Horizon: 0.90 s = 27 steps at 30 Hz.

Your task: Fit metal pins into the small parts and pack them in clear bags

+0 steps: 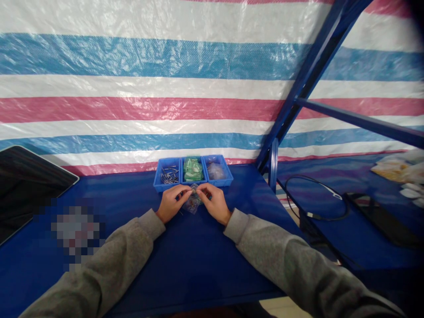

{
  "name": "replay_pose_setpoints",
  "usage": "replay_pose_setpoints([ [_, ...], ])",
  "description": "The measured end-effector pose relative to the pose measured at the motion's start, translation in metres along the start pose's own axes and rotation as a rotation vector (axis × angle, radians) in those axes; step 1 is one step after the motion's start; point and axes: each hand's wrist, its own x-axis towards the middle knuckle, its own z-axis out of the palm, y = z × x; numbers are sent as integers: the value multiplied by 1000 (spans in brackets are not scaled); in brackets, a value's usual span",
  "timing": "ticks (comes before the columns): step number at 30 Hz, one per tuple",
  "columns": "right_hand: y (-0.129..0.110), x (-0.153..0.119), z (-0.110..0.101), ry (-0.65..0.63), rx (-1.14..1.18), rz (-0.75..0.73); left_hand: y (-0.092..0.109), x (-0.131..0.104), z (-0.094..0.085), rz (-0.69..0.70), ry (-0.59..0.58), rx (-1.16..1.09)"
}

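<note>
A small clear plastic bag [192, 204] with small dark pieces in it hangs between my hands, just in front of the blue bins. My left hand [172, 202] pinches its upper edge from the left, thumb and forefinger together. From the right, my right hand [213, 202] pinches the same edge, its fingertips close to the left ones. Behind them stand three bins in a row: the left bin [159, 179] holds thin metal screws or pins, the middle bin [193, 182] green packets, and the right bin [227, 174] clear plastic bags.
The bins stand on a blue table [192, 269] against a striped plastic sheet [149, 106]. At the left is a dark screen-like panel [29, 190]. A blue metal frame [288, 110] rises at the right, with a black cable [318, 218] and dark flat device [380, 218] beyond.
</note>
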Motion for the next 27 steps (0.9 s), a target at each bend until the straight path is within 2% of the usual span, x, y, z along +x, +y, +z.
replay_pose_setpoints([
  [10, -3, 2, -1, -88, -21, -78, 1, 0, 0, -22, -7, -15],
  [27, -6, 2, -4, -40, 17, -54, -6, -3, 2, 67, -54, 36],
])
